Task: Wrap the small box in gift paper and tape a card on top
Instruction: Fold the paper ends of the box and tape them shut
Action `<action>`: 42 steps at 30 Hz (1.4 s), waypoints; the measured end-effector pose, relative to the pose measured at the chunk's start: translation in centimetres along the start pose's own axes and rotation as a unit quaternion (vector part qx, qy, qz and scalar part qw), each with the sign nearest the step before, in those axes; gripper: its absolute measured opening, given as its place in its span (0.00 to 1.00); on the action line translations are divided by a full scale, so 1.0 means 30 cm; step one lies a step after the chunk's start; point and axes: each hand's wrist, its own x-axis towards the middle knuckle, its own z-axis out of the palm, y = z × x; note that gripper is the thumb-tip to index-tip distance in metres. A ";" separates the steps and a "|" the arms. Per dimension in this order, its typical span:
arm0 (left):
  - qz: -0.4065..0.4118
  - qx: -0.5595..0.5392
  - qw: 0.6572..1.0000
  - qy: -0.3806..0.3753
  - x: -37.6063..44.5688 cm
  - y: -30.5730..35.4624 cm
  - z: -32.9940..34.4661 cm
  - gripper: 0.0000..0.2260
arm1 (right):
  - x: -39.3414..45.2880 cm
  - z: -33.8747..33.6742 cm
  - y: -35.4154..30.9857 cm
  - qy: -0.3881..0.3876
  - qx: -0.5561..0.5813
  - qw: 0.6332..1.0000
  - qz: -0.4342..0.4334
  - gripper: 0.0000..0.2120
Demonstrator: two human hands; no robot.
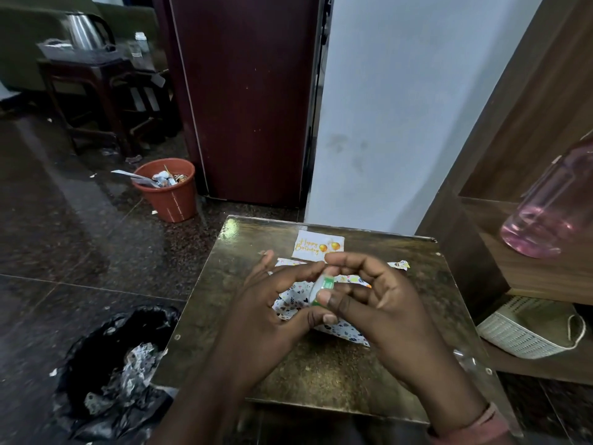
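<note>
Item: small dark table [321,374], glossy top, on which we record a sheet of patterned gift paper [293,301] lying flat and mostly hidden under the hands, its far corners showing at the back. Just behind the paper we list a white "Happy Birthday" card [317,245] with gold balloons, face up and untouched. Raised above the paper, both hands meet on one small roll of tape [321,289] with a green core: our right hand [378,300] pinches it between thumb and forefinger, while our left hand [272,303] touches its near edge with the thumb, remaining fingers spread loose. We cannot tell whether the small box lies beneath the hands; none is visible. Surroundings: an orange waste bin [170,194] with scraps on the floor to the far left, a black plastic bag [109,374] holding crumpled paper at the near left, a pink bottle [552,207] on the shelf to the right, and a woven basket [526,329] beneath it.
</note>
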 end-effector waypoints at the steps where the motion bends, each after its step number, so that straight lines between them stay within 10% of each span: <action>1: 0.000 -0.012 1.000 -0.001 0.000 0.005 0.000 0.22 | 0.000 -0.001 -0.001 0.001 -0.002 1.000 0.001 0.17; 16: -0.060 -0.142 0.988 -0.023 -0.014 0.018 0.032 0.19 | 0.002 -0.007 -0.017 0.073 -0.028 0.997 -0.029 0.05; 42: -0.182 -0.537 0.823 0.039 0.016 0.035 0.019 0.16 | -0.003 0.057 -0.015 0.056 0.192 0.980 -0.007 0.08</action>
